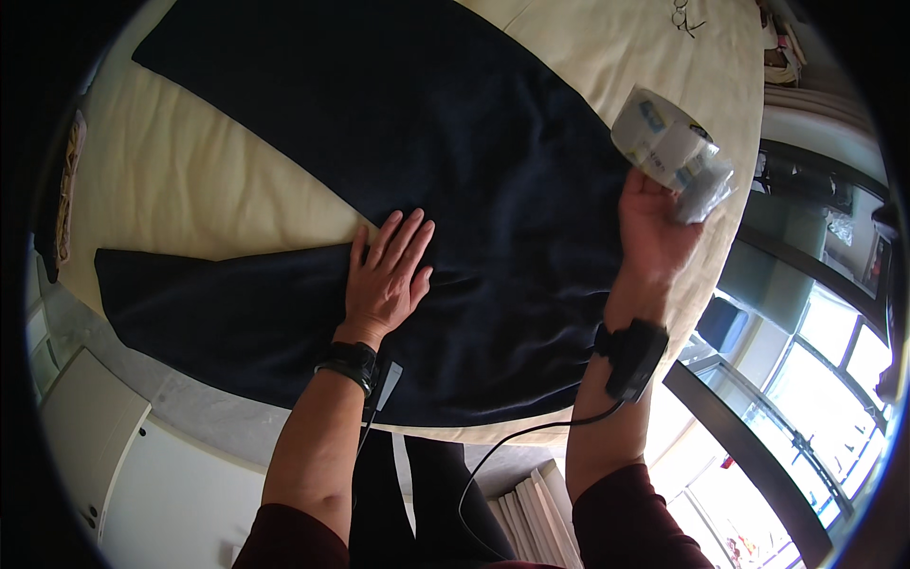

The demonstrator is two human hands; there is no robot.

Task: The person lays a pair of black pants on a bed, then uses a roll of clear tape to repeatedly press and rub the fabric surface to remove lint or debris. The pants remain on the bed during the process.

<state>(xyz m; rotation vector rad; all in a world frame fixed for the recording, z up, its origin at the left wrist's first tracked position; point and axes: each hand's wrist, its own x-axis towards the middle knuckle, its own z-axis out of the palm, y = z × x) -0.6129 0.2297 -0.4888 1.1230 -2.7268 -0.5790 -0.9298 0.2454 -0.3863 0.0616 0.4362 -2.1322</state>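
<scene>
Dark navy trousers (483,178) lie spread over a pale yellow bed sheet (213,185), their two legs pointing left. My left hand (387,274) rests flat on the dark fabric beside the point where the legs part, fingers slightly spread and holding nothing. In my right hand (657,220), raised at the right edge of the trousers, is a lint roller (661,139) with a wide, printed roll and crumpled clear plastic (704,192) near the fingers. The grip itself is mostly hidden by the hand.
A pair of eyeglasses (684,20) lies on the sheet at the top right. A black cable (490,455) hangs in a loop from the device on my right wrist. A white cabinet (185,484) stands at the lower left, and windows (817,370) are at the right.
</scene>
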